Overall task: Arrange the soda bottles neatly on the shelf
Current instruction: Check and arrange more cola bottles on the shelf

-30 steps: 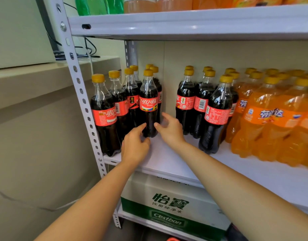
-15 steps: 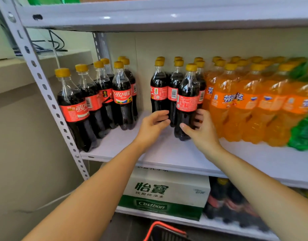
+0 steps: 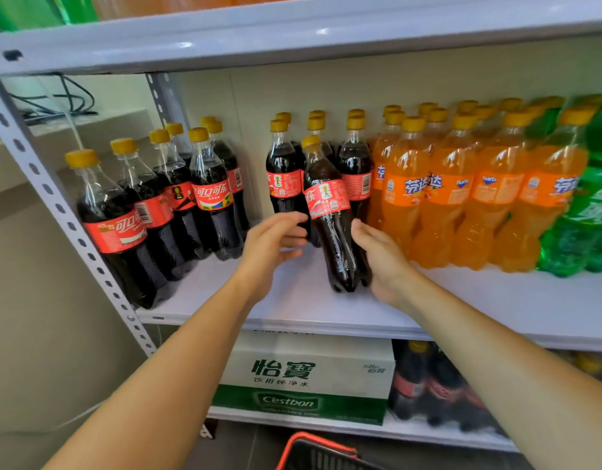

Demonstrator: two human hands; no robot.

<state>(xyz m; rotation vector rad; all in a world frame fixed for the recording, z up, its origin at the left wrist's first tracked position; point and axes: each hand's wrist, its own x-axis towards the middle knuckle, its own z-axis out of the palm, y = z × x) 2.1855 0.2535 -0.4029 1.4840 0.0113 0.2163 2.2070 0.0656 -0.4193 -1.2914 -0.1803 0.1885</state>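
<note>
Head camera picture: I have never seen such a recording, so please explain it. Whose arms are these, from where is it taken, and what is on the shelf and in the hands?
There is no machine here. A person wears one camera on the head, so you look forward and down along their own bare arms. On the white shelf stand cola bottles with yellow caps, then orange soda bottles, and green bottles at the far right. The right hand grips one tilted cola bottle low on its side. The left hand is relaxed beside that bottle and holds nothing. Below the shelf sits a white and green box; a red basket shows at the bottom edge.
</note>
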